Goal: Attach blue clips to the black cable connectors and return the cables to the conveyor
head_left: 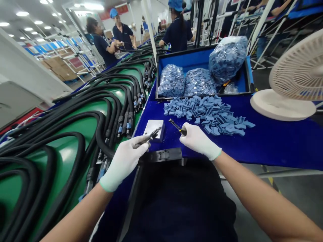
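The left hand [123, 163], in a white glove, is closed on a ribbed black plug [154, 133], which sticks out past the fingertips toward a white block [150, 127] and looks small, stiff and light. Its narrow ribbed body seems best pinched firmly, since the ridges should give the coated glove some bite. The right hand [199, 141], also gloved, is wrapped around the yellow-and-black handle of a slim screwdriver [175, 125], whose shaft points back toward the plug. That tool should be light and rigid, and is best held by the handle. The two hands are apart but near each other, above a blue mat [277, 144]. A black jig [161, 156] lies just below the gap between them, and a pile of blue parts [207, 116] sits just beyond the right hand.
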{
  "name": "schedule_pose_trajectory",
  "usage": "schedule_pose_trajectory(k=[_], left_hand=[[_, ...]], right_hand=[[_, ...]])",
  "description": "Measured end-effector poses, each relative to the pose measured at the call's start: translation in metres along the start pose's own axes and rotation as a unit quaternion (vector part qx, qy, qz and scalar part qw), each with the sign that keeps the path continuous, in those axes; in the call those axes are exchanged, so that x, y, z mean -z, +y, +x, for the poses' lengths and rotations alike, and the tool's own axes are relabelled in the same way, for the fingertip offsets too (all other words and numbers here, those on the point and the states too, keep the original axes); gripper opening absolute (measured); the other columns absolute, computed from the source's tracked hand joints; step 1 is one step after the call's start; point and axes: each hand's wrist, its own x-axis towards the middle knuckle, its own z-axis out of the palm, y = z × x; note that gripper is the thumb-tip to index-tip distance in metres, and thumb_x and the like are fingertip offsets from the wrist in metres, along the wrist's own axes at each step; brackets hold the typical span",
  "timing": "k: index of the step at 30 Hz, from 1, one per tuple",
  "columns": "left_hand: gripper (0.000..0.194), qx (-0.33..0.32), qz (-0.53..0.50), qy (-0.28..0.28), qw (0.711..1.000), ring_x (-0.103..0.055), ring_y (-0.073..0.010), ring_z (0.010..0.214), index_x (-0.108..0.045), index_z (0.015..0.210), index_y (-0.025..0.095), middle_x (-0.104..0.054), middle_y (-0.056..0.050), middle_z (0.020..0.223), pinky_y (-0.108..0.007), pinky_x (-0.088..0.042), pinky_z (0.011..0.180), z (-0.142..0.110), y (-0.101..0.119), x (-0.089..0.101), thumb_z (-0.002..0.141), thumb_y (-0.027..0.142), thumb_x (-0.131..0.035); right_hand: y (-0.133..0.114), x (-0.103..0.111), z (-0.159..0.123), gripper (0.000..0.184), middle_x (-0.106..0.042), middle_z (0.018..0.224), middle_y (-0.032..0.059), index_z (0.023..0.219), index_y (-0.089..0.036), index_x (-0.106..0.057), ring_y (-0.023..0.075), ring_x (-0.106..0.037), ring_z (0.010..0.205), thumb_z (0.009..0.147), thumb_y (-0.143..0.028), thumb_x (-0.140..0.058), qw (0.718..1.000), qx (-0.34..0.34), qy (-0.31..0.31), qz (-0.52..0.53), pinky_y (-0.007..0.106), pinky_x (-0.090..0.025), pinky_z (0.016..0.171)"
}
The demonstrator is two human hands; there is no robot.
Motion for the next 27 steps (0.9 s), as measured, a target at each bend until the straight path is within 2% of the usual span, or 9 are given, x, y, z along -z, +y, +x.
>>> schedule_pose_trajectory(k=[2, 4, 6, 8, 11, 14, 18, 22, 27], left_hand=[[0.046, 0.009, -0.035, 0.003, 0.999, -0.075, -0.0290, 0.106, -0.074, 0.131, 0.020, -0.081, -0.005, 0.114, -0.037, -0.057, 0.093, 0.002, 0.007, 0.004, 0.092, 0.045, -0.070], [0.046, 0.003, -0.050, 0.013, 0.999, -0.075, -0.0287, 0.104, -0.075, 0.130, 0.018, -0.082, -0.006, 0.111, -0.035, -0.058, 0.089, 0.004, 0.014, 0.008, 0.092, 0.044, -0.070], [0.045, -0.013, -0.042, 0.028, 0.999, -0.075, -0.0285, 0.104, -0.077, 0.127, 0.017, -0.082, -0.006, 0.111, -0.034, -0.058, 0.089, 0.005, 0.021, 0.011, 0.092, 0.045, -0.070], [0.044, -0.026, -0.026, 0.036, 0.999, -0.076, -0.0288, 0.103, -0.079, 0.124, 0.016, -0.082, -0.006, 0.111, -0.034, -0.059, 0.088, 0.006, 0.026, 0.012, 0.092, 0.046, -0.071], [0.042, -0.035, -0.021, 0.037, 0.998, -0.075, -0.0298, 0.106, -0.080, 0.122, 0.017, -0.082, -0.006, 0.114, -0.035, -0.059, 0.090, 0.005, 0.031, 0.011, 0.092, 0.045, -0.071], [0.041, -0.036, -0.025, 0.052, 0.998, -0.075, -0.0295, 0.111, -0.080, 0.123, 0.019, -0.081, -0.005, 0.116, -0.035, -0.058, 0.096, 0.004, 0.029, 0.008, 0.091, 0.042, -0.072], [0.036, -0.073, -0.002, 0.072, 0.995, -0.073, -0.0277, 0.117, -0.081, 0.121, 0.023, -0.081, -0.002, 0.119, -0.034, -0.054, 0.104, 0.004, 0.019, 0.004, 0.092, 0.042, -0.073], [0.033, -0.091, 0.017, 0.077, 0.993, -0.074, -0.0263, 0.114, -0.082, 0.118, 0.025, -0.081, -0.001, 0.117, -0.033, -0.055, 0.103, 0.006, 0.010, 0.002, 0.091, 0.043, -0.074], [0.035, -0.082, 0.020, 0.071, 0.994, -0.075, -0.0266, 0.112, -0.083, 0.117, 0.022, -0.082, -0.003, 0.115, -0.033, -0.056, 0.101, 0.009, 0.010, 0.001, 0.090, 0.043, -0.075]], right_hand=[[-0.009, 0.008, -0.005, 0.010, -0.068, 0.081, 0.0033, 0.089, -0.018, -0.062, 0.0192, -0.062, 0.072, 0.082, -0.012, -0.058, 0.994, 0.030, -0.007, 0.102, 0.029, -0.043, 0.065], [-0.022, 0.014, -0.013, 0.021, -0.071, 0.087, 0.0034, 0.089, -0.018, -0.065, 0.0199, -0.066, 0.079, 0.077, -0.004, -0.056, 0.977, 0.104, -0.038, 0.182, 0.030, -0.048, 0.071], [-0.036, 0.018, -0.021, 0.037, -0.074, 0.100, 0.0044, 0.097, -0.019, -0.070, 0.0216, -0.070, 0.091, 0.074, 0.003, -0.051, 0.945, 0.179, -0.074, 0.262, 0.033, -0.054, 0.084], [-0.048, 0.018, -0.026, 0.051, -0.075, 0.112, 0.0046, 0.110, -0.022, -0.072, 0.0233, -0.070, 0.108, 0.074, 0.005, -0.047, 0.916, 0.219, -0.081, 0.325, 0.038, -0.054, 0.100], [-0.057, 0.015, -0.027, 0.060, -0.074, 0.119, 0.0044, 0.122, -0.024, -0.070, 0.0251, -0.067, 0.120, 0.075, 0.005, -0.047, 0.903, 0.233, -0.075, 0.352, 0.045, -0.050, 0.113], [-0.057, 0.013, -0.025, 0.060, -0.073, 0.120, 0.0042, 0.123, -0.026, -0.070, 0.0244, -0.067, 0.121, 0.077, 0.006, -0.046, 0.898, 0.245, -0.076, 0.357, 0.046, -0.049, 0.114], [-0.051, 0.006, -0.026, 0.050, -0.073, 0.113, 0.0051, 0.118, -0.024, -0.068, 0.0235, -0.070, 0.107, 0.080, 0.004, -0.050, 0.910, 0.214, -0.064, 0.349, 0.043, -0.055, 0.105], [-0.046, -0.004, -0.028, 0.042, -0.070, 0.104, 0.0056, 0.113, -0.022, -0.066, 0.0231, -0.068, 0.099, 0.082, 0.002, -0.052, 0.923, 0.188, -0.047, 0.331, 0.041, -0.056, 0.096], [-0.045, -0.003, -0.029, 0.033, -0.069, 0.102, 0.0042, 0.101, -0.022, -0.062, 0.0212, -0.066, 0.095, 0.082, 0.002, -0.052, 0.914, 0.202, -0.066, 0.346, 0.039, -0.055, 0.096]])
